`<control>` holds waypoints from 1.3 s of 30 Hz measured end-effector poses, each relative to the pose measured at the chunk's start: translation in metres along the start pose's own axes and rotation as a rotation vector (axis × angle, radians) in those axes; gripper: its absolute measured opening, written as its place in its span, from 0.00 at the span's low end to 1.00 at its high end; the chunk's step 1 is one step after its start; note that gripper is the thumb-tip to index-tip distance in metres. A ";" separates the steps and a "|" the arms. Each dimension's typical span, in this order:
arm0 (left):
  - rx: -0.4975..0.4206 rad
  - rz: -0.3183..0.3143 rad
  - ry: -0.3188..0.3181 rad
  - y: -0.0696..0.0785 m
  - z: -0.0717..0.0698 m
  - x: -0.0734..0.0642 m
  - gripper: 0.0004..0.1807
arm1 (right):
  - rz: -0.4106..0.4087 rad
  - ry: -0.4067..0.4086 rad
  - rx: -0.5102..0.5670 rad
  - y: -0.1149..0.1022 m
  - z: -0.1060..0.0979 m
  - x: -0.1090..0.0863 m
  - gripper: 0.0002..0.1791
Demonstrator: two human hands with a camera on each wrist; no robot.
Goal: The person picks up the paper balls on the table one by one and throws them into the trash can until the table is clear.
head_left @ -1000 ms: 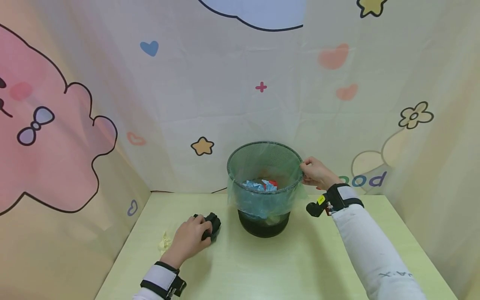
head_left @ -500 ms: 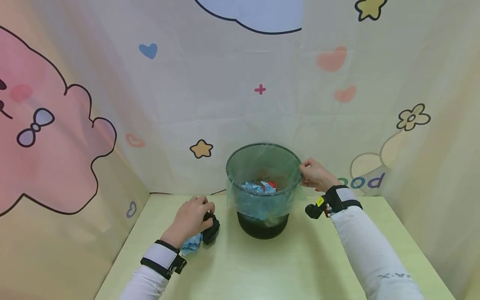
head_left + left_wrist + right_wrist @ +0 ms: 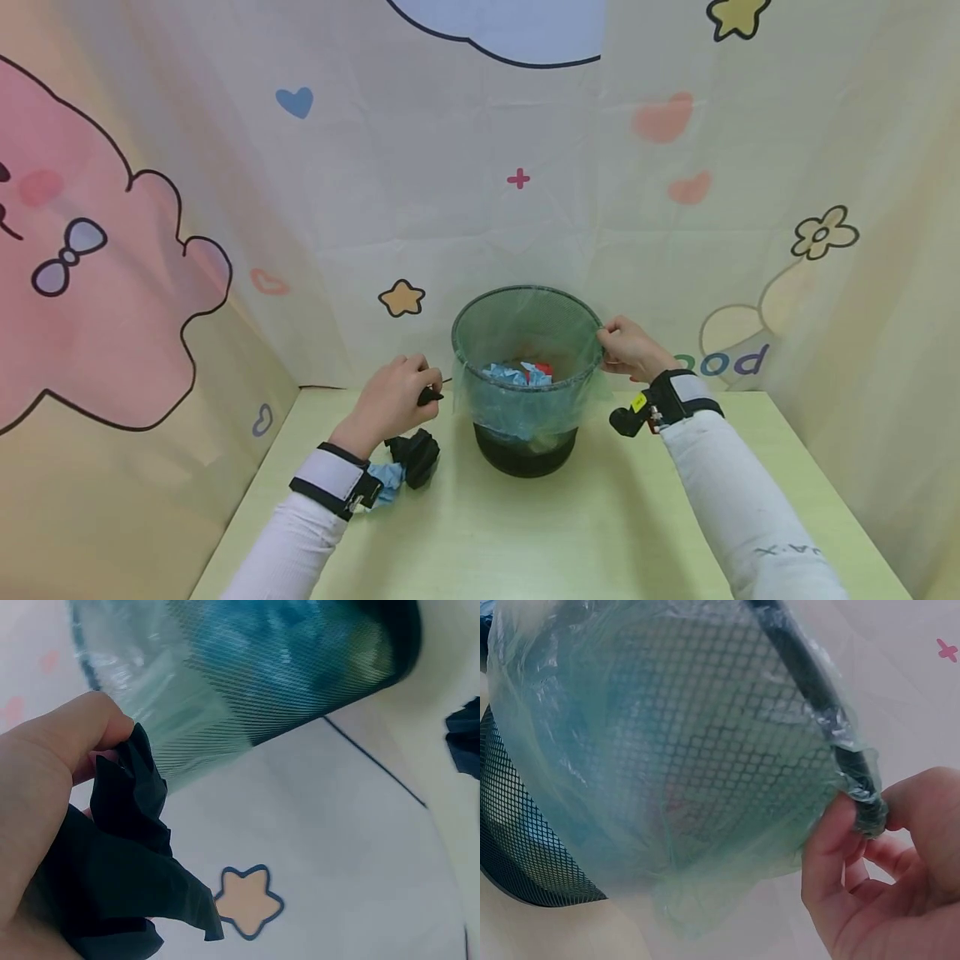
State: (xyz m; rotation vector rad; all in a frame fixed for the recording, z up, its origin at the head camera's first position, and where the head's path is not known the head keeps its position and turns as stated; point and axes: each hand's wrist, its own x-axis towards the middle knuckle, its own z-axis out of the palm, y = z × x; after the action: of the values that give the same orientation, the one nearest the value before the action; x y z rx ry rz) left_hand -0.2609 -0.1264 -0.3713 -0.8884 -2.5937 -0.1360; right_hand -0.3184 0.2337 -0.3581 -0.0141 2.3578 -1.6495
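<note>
My left hand (image 3: 396, 398) pinches a crumpled piece of black paper (image 3: 127, 847), held above the table just left of the bin. A mesh trash bin (image 3: 525, 461) stands upright, lined with a translucent green bag (image 3: 517, 412) folded over its rim. With thumb and fingers, my right hand (image 3: 633, 348) grips the bin's rim and the bag at the right side. Crumpled blue paper (image 3: 510, 374) and a red piece (image 3: 546, 369) lie inside the bin. Below my left hand, another black crumpled paper (image 3: 417, 458) rests on the table against a blue crumpled paper (image 3: 387, 482), partly hidden by my wrist.
The pale table (image 3: 510, 542) runs back to a printed curtain (image 3: 465, 208) hanging close behind the bin. A dark line, perhaps a cord (image 3: 375, 761), shows beside the bin.
My left hand has risen from the table with one black paper, moving up and toward the bin, leaving another black paper and the blue one exposed. My right hand keeps its grip on the rim.
</note>
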 end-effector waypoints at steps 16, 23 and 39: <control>-0.049 0.028 0.042 0.009 -0.030 0.049 0.06 | 0.011 0.000 0.015 0.002 -0.002 -0.002 0.05; -0.061 0.011 -0.001 0.015 -0.038 0.065 0.06 | 0.018 0.007 0.013 0.002 -0.002 -0.001 0.05; -0.018 0.051 -0.066 0.032 -0.043 0.096 0.07 | 0.019 0.022 0.010 0.000 0.001 0.002 0.05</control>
State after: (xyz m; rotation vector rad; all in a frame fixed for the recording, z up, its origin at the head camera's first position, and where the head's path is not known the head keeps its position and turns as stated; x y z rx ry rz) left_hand -0.2970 -0.0556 -0.2952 -0.9808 -2.6318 -0.1182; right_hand -0.3203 0.2319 -0.3586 0.0293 2.3588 -1.6605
